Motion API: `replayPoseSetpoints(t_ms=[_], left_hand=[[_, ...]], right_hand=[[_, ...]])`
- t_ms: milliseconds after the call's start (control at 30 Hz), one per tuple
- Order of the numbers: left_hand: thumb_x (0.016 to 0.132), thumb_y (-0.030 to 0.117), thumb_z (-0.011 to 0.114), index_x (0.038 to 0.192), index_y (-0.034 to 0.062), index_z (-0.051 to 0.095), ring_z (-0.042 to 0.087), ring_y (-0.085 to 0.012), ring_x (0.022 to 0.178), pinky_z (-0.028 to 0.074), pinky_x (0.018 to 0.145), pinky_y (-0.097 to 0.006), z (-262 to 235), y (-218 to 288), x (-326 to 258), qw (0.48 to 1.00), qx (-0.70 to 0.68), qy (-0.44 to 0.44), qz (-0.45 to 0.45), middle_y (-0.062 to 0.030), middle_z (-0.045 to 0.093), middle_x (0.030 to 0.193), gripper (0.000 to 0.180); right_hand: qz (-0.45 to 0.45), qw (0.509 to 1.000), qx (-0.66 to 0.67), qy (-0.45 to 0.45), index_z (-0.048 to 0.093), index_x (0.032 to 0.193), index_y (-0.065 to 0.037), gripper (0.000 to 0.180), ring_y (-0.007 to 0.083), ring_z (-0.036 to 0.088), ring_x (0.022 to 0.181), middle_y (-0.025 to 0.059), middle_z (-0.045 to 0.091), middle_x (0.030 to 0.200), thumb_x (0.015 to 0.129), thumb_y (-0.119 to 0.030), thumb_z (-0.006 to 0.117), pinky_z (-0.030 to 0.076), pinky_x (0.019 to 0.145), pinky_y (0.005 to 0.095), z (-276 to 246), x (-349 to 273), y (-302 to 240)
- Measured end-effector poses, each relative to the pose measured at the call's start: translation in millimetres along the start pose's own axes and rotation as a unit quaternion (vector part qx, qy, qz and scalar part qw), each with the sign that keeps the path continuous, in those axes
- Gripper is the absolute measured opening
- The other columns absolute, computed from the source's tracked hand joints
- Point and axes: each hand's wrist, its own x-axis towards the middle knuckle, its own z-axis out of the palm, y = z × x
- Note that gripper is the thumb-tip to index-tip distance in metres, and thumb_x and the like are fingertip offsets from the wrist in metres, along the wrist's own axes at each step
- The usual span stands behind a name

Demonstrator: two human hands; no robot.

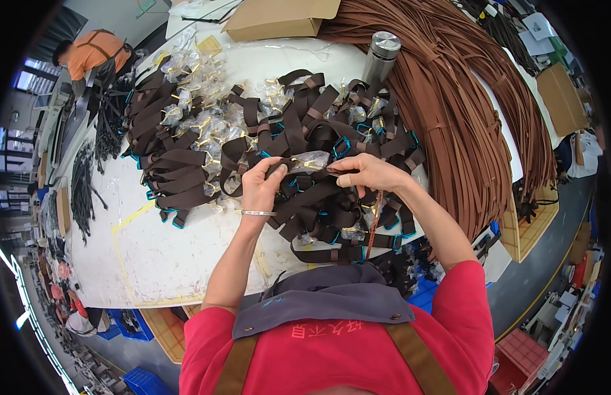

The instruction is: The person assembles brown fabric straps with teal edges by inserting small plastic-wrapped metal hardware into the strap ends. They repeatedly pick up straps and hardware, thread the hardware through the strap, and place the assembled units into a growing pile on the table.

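Note:
My left hand [260,186] is closed on one end of a dark brown webbing strap. My right hand [371,174] pinches its other end, thumb and forefinger together. Between the two hands stretches a clear plastic wrapping [310,160] with a gold-coloured metal piece inside. Beneath and around my hands lies a heap of dark brown webbing straps [297,131] with bright blue-edged buckles. Left of the heap's middle, many more gold fittings in clear plastic [214,135] are piled among the straps. My fingers hide part of the held strap.
The white table [180,270] carries everything. A steel flask [381,58] stands behind the heap. Long brown strips [443,118] cover the right side. A cardboard box [279,21] lies at the back; black straps [85,191] hang at the left. Another person in orange [98,56] bends at the far left.

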Motion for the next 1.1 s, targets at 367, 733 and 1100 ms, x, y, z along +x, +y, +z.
replayPoseSetpoints(t_ms=[367,733,1100], left_hand=[[0.082,0.018,0.060,0.086,0.0013,0.056,0.026,0.0001,0.036,0.017,0.034,-0.018,-11,-3,2,0.983,-0.152,0.033,-0.093,0.0077,0.035,0.047,0.018],[0.088,0.019,0.050,0.084,0.0069,0.049,0.024,-0.0061,0.032,0.018,0.033,-0.022,-32,17,-9,0.936,-0.309,-0.098,-0.136,0.0032,0.032,0.044,0.012],[0.075,0.001,0.056,0.135,0.0147,0.017,0.057,-0.0374,0.089,0.042,0.078,-0.053,26,-21,-39,0.726,-0.592,-0.330,-0.118,-0.0128,0.057,0.107,0.073]], right_hand=[[-0.050,0.948,-0.298,0.097,0.059,0.104,-0.006,0.033,0.0311,0.057,0.092,0.0135,0.060,0.098,0.076,-0.023,0.056,0.043,0.080,0.0391,26,8,20],[-0.121,0.866,-0.404,0.269,0.054,0.082,0.001,0.020,0.0327,0.059,0.072,0.0145,0.057,0.085,0.077,-0.017,0.057,0.048,0.062,0.0403,58,5,28],[-0.044,0.890,-0.106,0.442,0.058,0.088,0.000,0.036,0.0247,0.056,0.068,0.0124,0.057,0.075,0.061,-0.020,0.069,0.044,0.063,0.0330,48,-79,88]])
